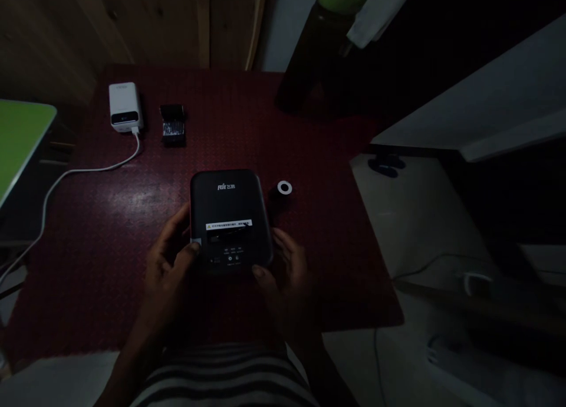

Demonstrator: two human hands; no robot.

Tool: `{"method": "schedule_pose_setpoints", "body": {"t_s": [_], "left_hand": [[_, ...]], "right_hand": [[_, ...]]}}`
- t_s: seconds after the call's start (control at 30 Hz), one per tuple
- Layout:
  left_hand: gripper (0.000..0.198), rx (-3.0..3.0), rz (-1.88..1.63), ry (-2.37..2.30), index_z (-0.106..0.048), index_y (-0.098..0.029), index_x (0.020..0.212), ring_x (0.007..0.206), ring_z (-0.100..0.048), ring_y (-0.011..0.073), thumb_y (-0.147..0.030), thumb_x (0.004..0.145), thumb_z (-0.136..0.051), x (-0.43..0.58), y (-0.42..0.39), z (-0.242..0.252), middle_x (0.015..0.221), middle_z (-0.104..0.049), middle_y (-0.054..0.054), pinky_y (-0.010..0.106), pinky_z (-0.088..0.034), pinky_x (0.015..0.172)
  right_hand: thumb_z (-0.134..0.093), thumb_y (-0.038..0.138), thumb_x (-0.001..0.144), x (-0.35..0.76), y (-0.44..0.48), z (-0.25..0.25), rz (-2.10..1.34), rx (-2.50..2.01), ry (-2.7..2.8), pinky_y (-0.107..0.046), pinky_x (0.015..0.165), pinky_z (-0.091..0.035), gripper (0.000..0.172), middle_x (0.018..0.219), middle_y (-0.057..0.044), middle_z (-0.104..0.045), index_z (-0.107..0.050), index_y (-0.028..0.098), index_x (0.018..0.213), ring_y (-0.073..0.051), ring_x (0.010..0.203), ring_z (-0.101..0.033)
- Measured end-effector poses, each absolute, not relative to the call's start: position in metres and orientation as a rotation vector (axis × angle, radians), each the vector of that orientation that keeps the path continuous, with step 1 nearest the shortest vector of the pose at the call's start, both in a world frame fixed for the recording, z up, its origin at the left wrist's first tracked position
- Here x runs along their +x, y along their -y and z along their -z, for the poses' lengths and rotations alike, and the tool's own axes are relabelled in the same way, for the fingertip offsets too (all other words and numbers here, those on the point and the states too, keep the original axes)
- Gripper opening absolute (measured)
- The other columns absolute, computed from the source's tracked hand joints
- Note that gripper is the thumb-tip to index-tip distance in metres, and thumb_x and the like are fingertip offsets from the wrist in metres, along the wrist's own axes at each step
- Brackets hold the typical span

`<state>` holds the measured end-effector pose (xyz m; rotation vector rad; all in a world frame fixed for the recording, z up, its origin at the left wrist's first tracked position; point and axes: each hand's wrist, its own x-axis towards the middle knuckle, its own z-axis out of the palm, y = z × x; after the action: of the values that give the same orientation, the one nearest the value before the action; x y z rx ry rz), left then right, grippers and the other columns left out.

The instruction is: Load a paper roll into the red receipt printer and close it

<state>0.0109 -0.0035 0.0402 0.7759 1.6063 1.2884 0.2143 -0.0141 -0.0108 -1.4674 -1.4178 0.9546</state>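
A black receipt printer (230, 215) with white lettering and a white warning label rests on the dark red table (309, 159). My left hand (170, 256) grips its left side, thumb on the front corner. Fingers and thumb of my right hand (283, 262) hold its right front edge. A small paper roll (283, 189) lies just right of the printer, untouched.
At the back left sit a white power bank (125, 106) with a white cable (66, 177) trailing off the left edge, and a small black object (172, 124). A green surface (17, 141) stands at left. White furniture (464, 130) and cables are at right.
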Motion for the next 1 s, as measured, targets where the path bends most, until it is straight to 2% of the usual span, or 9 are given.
{"method": "schedule_pose_setpoints", "body": {"t_s": [0.2, 0.37, 0.57, 0.7, 0.77, 0.87, 0.93, 1.0], "left_hand": [[0.059, 0.732, -1.316, -1.582, -0.074, -0.034, 0.155, 0.148, -0.069, 0.0323, -0.035, 0.096, -0.077, 0.014, 0.004, -0.039, 0.162, -0.072, 0.004, 0.04, -0.064, 0.113], [0.059, 0.771, -1.321, -1.571, -0.072, -0.033, 0.157, 0.153, -0.065, 0.0306, -0.033, 0.098, -0.074, 0.014, 0.004, -0.037, 0.163, -0.07, 0.004, 0.036, -0.062, 0.114], [0.054, 0.863, -1.39, -1.479, -0.071, -0.034, 0.158, 0.155, -0.063, 0.032, -0.037, 0.104, -0.072, 0.012, 0.008, -0.028, 0.165, -0.069, 0.003, 0.038, -0.062, 0.115], [0.058, 0.97, -1.392, -1.429, -0.066, -0.036, 0.163, 0.159, -0.058, 0.034, -0.046, 0.107, -0.072, 0.008, 0.012, -0.021, 0.169, -0.065, 0.003, 0.044, -0.057, 0.123], [0.063, 1.049, -1.376, -1.447, -0.062, -0.036, 0.166, 0.162, -0.054, 0.036, -0.051, 0.106, -0.073, 0.005, 0.013, -0.016, 0.172, -0.061, 0.005, 0.05, -0.049, 0.13], [0.068, 1.166, -1.357, -1.499, -0.059, -0.036, 0.169, 0.162, -0.052, 0.0368, -0.053, 0.105, -0.074, 0.002, 0.013, -0.006, 0.176, -0.056, 0.006, 0.055, -0.04, 0.136], [0.066, 1.223, -1.382, -1.5, -0.058, -0.036, 0.17, 0.161, -0.053, 0.0363, -0.052, 0.107, -0.072, 0.002, 0.013, 0.0, 0.176, -0.056, 0.006, 0.055, -0.039, 0.136], [0.064, 1.267, -1.406, -1.483, -0.057, -0.036, 0.17, 0.161, -0.052, 0.0355, -0.05, 0.109, -0.07, 0.001, 0.012, 0.003, 0.175, -0.057, 0.006, 0.055, -0.038, 0.136]], "right_hand": [[-0.078, 0.057, 0.102, 0.213, 0.015, 0.012, -0.988, -1.486, 1.421, -0.06, 0.112, -0.065, 0.065, 0.151, -0.014, -0.077, -0.059, 0.031, 0.158, -0.036, 0.134, -0.078], [-0.076, 0.052, 0.104, 0.211, 0.014, 0.006, -0.923, -1.479, 1.487, -0.05, 0.11, -0.067, 0.061, 0.149, -0.013, -0.079, -0.061, 0.029, 0.159, -0.033, 0.132, -0.079], [-0.073, 0.051, 0.106, 0.212, 0.01, -0.004, -0.791, -1.482, 1.577, -0.046, 0.1, -0.071, 0.053, 0.136, -0.013, -0.085, -0.067, 0.025, 0.152, -0.032, 0.119, -0.085], [-0.074, 0.047, 0.107, 0.22, 0.006, -0.011, -0.771, -1.437, 1.691, -0.042, 0.097, -0.072, 0.052, 0.135, -0.01, -0.086, -0.066, 0.026, 0.154, -0.03, 0.117, -0.086], [-0.073, 0.043, 0.108, 0.225, -0.001, -0.018, -0.688, -1.422, 1.765, -0.041, 0.095, -0.073, 0.047, 0.132, -0.009, -0.087, -0.068, 0.026, 0.152, -0.029, 0.115, -0.086], [-0.067, 0.031, 0.112, 0.225, -0.025, -0.037, -0.459, -1.367, 1.831, -0.042, 0.103, -0.07, 0.032, 0.13, -0.008, -0.087, -0.075, 0.026, 0.143, -0.027, 0.119, -0.085], [-0.062, 0.02, 0.113, 0.217, -0.049, -0.051, -0.373, -1.219, 1.967, -0.042, 0.109, -0.067, 0.027, 0.129, -0.008, -0.087, -0.079, 0.026, 0.134, -0.025, 0.121, -0.083], [-0.061, 0.011, 0.111, 0.203, -0.074, -0.063, -0.378, -1.032, 2.248, -0.042, 0.107, -0.067, 0.028, 0.126, -0.008, -0.088, -0.082, 0.024, 0.124, -0.026, 0.118, -0.083]]}}
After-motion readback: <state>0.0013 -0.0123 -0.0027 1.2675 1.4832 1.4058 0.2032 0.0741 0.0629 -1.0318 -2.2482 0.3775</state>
